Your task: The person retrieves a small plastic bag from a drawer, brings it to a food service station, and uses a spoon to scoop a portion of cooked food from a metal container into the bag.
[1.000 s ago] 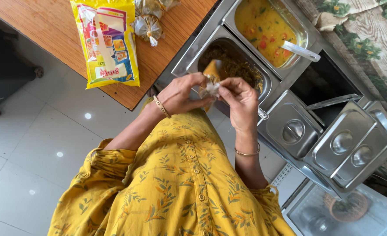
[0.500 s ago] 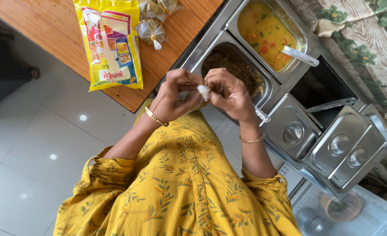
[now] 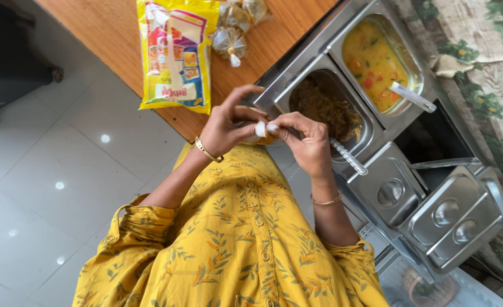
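Pinching a small clear plastic pouch (image 3: 261, 129) between both hands, left hand (image 3: 229, 122) and right hand (image 3: 307, 142) grip its twisted neck, at 9 o'clock of the brown-curry tray (image 3: 362, 111). Risk: your grip slips, the pouch opens, food spills on the yellow tunic (image 3: 234, 244).

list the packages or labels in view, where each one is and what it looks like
Yellow packet: flat on the wooden counter, upper left; rectangular, with red, blue and white printed panels.
Small clear bags: knotted, beside the packet's right edge, brownish contents.
Tiny white wrap: pinched between left hand and right hand, above the yellow garment.
No signs or screens.
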